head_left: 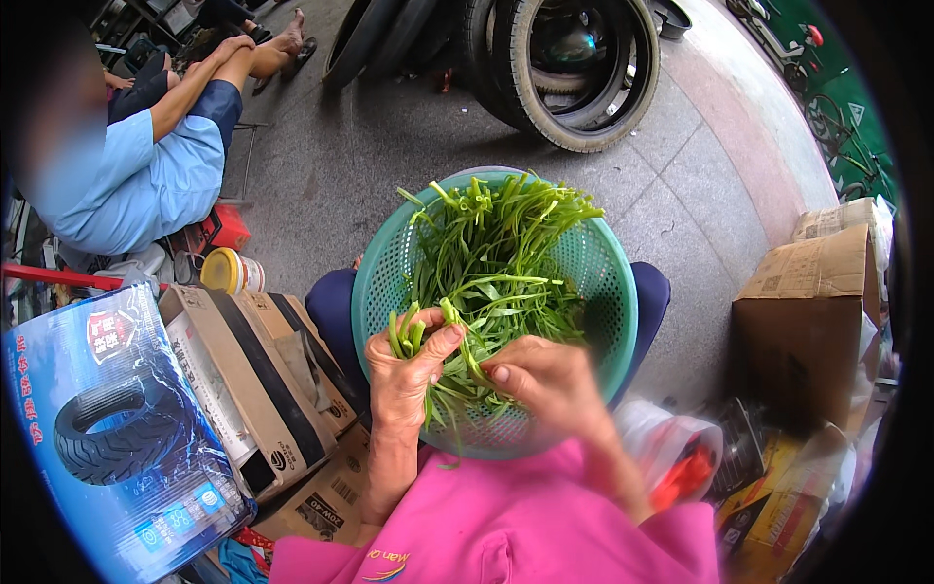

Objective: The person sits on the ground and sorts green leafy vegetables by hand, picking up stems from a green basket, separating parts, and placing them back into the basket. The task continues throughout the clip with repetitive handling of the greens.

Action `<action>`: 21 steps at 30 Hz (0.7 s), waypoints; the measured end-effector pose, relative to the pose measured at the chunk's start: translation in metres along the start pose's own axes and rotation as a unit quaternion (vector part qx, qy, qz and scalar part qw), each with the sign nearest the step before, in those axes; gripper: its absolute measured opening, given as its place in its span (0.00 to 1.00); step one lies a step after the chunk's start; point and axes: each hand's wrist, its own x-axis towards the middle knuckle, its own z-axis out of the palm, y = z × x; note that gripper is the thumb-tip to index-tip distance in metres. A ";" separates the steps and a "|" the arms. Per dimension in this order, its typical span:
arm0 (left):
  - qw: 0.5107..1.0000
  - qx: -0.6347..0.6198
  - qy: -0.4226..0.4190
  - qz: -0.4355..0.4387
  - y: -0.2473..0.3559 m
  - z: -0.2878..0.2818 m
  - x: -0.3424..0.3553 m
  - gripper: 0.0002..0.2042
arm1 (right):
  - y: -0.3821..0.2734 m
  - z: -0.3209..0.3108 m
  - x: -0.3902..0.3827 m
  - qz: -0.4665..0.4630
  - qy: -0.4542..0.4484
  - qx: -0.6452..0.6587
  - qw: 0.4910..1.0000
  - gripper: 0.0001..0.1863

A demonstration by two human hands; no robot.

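Note:
A green plastic colander basket (373,243) rests on my lap between my knees. Inside it lies a heap of water spinach (486,238), leafy with long, thick-cut green stems. My left hand (404,365) is closed around several short stem ends, which poke up between thumb and fingers over the basket's near left part. Close beside it, my right hand (545,375) pinches a stalk of the same greens between thumb and forefinger. The right forearm is slightly smeared by motion. Some leaves hang below my left hand over the basket's near side.
Cardboard boxes (258,380) and a blue tyre box (122,438) crowd my left. To the right stand a brown carton (808,316) and plastic bags (671,448). Ahead are tyres (579,73) on the paved floor; a seated person (146,185) is at far left.

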 end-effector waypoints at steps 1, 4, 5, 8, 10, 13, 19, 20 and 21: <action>1.000 0.010 -0.007 0.012 0.000 -0.002 0.000 0.09 | 0.001 -0.001 0.001 0.043 0.003 0.028 0.999 0.10; 1.000 -0.019 -0.017 0.001 0.003 0.005 -0.003 0.09 | 0.005 -0.001 0.005 0.129 -0.013 0.033 0.991 0.08; 1.000 -0.017 -0.022 -0.001 0.002 0.006 -0.004 0.09 | 0.006 -0.001 0.006 0.151 -0.022 0.022 0.988 0.07; 0.999 -0.021 -0.030 -0.002 -0.004 0.009 -0.004 0.09 | 0.004 0.002 0.006 0.126 -0.036 0.031 0.991 0.06; 0.999 -0.034 -0.023 -0.003 -0.006 0.011 -0.004 0.09 | 0.008 0.006 0.007 0.079 0.000 -0.040 0.996 0.05; 0.990 -0.089 -0.106 -0.021 -0.004 0.009 -0.006 0.08 | 0.014 0.009 0.007 0.082 0.046 -0.058 0.994 0.04; 0.956 -0.265 -0.125 0.000 -0.002 0.005 -0.008 0.07 | 0.031 0.001 0.011 0.155 0.224 0.218 0.937 0.07; 0.965 -0.225 -0.132 0.034 -0.004 0.000 -0.005 0.05 | 0.038 -0.003 0.008 0.118 0.245 0.221 0.937 0.06; 0.979 -0.154 -0.128 0.030 0.000 -0.001 -0.004 0.05 | 0.033 -0.002 0.007 0.109 0.239 0.223 0.939 0.05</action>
